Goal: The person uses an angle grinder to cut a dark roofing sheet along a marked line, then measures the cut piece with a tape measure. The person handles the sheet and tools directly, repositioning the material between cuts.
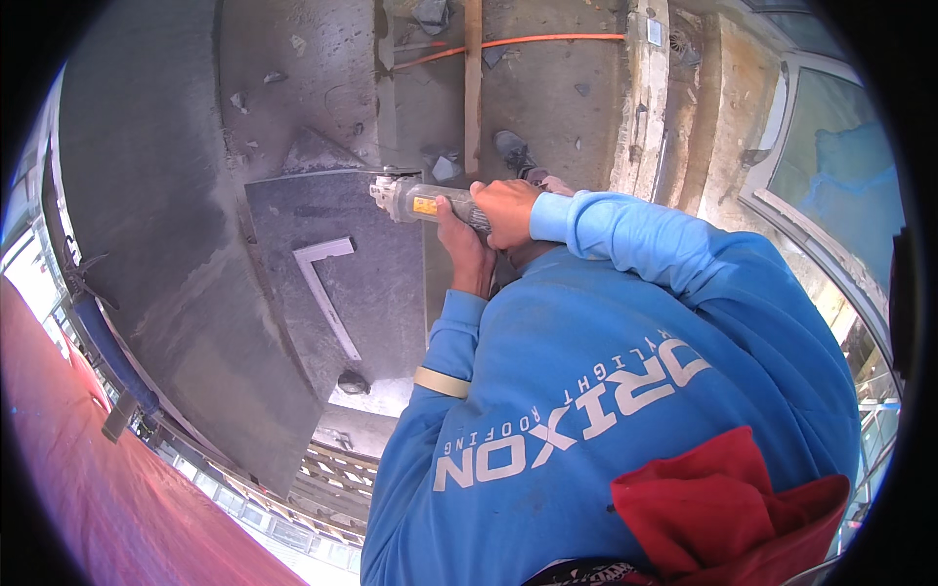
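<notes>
Both my hands are closed around an angle grinder (420,200). My left hand (461,239) wraps its body near the metal head, thumb along the side. My right hand (508,210) grips the rear part of the body. The grinder lies roughly level, its head pointing left, and its thin disc (399,171) is at the far edge of a dark grey slab (381,264). Whether the disc touches the slab or spins I cannot tell. On the slab, left of and nearer than the grinder, rests a metal square (327,298). A small dark round object (354,382) sits at its near end.
A large dark sheet (147,195) stands along the left, beside a pinkish-red tarp (88,469). Beyond the slab are stone fragments (446,168), a wooden batten (473,88) and an orange cable (528,39). A dark shoe (513,149) is nearby. A window frame (782,195) edges the right.
</notes>
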A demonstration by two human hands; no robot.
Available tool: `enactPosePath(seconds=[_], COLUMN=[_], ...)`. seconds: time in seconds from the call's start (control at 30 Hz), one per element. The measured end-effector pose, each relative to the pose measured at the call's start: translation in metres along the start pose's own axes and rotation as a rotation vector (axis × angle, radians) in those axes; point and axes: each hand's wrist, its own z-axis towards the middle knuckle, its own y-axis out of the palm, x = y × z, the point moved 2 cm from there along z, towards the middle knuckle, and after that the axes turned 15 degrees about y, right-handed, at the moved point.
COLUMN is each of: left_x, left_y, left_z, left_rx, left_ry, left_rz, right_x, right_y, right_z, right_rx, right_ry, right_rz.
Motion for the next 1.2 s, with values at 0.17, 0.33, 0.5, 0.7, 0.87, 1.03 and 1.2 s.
enactPosePath(seconds=[0.17,0.33,0.5,0.7,0.87,1.03,1.2], left_x=[0.006,0.000,0.000,-0.006,0.021,0.024,0.041], left_y=[0.013,0.010,0.006,-0.001,0.005,-0.010,-0.031], left_z=[-0.008,-0.007,-0.009,-0.001,0.007,0.026,0.049], left_rx=[0.025,0.021,0.018,0.042,0.089,0.140,0.132], left_ry=[0.003,0.003,-0.012,0.041,0.072,0.123,0.154], left_rz=[-0.080,-0.071,-0.089,-0.105,-0.095,-0.065,-0.109], right_x=[0.001,0.002,-0.001,-0.003,-0.021,-0.036,-0.065], right_y=[-0.003,-0.003,-0.006,-0.003,-0.009,-0.007,-0.010], right_z=[-0.005,-0.007,-0.011,-0.003,0.016,0.029,0.047], right_rx=[-0.002,-0.003,0.001,0.002,-0.007,-0.004,0.021], right_ry=[0.003,0.013,0.011,0.002,-0.011,-0.039,-0.065], right_rz=[-0.003,-0.034,-0.061,-0.068,-0.076,-0.075,-0.103])
